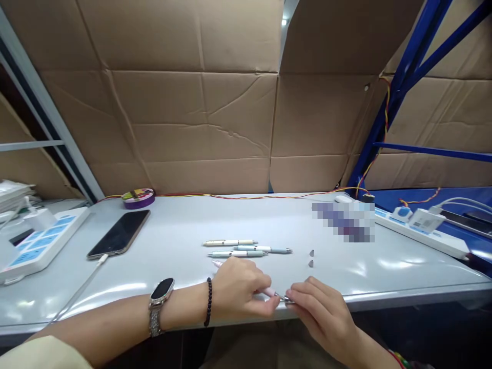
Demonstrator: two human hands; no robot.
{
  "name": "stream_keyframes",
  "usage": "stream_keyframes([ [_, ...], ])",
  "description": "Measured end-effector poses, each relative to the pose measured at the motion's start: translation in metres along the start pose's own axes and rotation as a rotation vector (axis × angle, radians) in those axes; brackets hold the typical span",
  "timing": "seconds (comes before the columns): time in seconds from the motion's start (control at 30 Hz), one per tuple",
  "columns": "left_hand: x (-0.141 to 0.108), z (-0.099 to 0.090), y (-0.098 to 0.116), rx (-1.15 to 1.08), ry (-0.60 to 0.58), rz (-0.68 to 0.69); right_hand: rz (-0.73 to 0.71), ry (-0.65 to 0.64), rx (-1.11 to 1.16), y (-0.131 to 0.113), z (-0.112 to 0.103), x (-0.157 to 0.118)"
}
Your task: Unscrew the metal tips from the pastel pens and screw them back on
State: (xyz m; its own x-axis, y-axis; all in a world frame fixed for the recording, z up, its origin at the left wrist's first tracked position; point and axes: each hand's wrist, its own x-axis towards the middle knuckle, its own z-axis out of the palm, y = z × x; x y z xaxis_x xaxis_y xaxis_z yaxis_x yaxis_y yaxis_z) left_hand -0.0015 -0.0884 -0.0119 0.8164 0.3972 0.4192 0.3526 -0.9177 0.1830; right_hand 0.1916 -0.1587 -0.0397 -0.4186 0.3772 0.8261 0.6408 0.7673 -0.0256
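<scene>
My left hand [241, 287] is closed around a pale pink pen [269, 291], which lies slantwise through the grip; its back end sticks out beyond the knuckles. At the pen's front, my right hand [325, 310] pinches a small silver metal tip [287, 300] between thumb and fingers. A thin dark piece shows between pen body and tip; whether the tip is fully apart cannot be made out. Just beyond my hands lie a cream pen [229, 243], a blue-and-white pen [263, 249] and a pale green-blue pen [237, 253]. Two small grey cone-shaped pieces [311, 258] rest to their right.
On the left, a phone [120, 234] with a charging cable lies near a power strip [46, 246]. A purple tape roll [138, 198] sits at the back. Another power strip [423, 230] runs along the right. Cardboard [192, 113] walls the table's [172, 225] rear.
</scene>
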Motion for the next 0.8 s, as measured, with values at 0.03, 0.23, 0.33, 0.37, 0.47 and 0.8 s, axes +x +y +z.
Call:
stream_keyframes([
  [0.03, 0.000, -0.001, -0.001, -0.033, 0.023, -0.003, 0.000, 0.010, -0.002, 0.002, -0.002, 0.000],
  [0.23, 0.004, -0.014, -0.014, -0.384, 0.191, 0.005, 0.306, -0.121, -0.269, 0.031, -0.037, 0.000],
  [0.33, 0.004, -0.021, -0.016, -0.497, 0.276, -0.022, 0.577, -0.350, -0.487, 0.047, -0.052, -0.002],
  [0.37, 0.004, -0.023, -0.015, -0.502, 0.290, -0.032, 0.639, -0.436, -0.523, 0.052, -0.053, -0.003],
  [0.47, 0.004, -0.023, -0.013, -0.402, 0.215, -0.036, 0.755, -0.636, -0.549, 0.060, -0.050, -0.006],
  [0.8, 0.005, -0.005, -0.021, 0.098, -0.107, -0.074, 0.740, -0.503, -0.658, 0.057, -0.046, -0.002],
])
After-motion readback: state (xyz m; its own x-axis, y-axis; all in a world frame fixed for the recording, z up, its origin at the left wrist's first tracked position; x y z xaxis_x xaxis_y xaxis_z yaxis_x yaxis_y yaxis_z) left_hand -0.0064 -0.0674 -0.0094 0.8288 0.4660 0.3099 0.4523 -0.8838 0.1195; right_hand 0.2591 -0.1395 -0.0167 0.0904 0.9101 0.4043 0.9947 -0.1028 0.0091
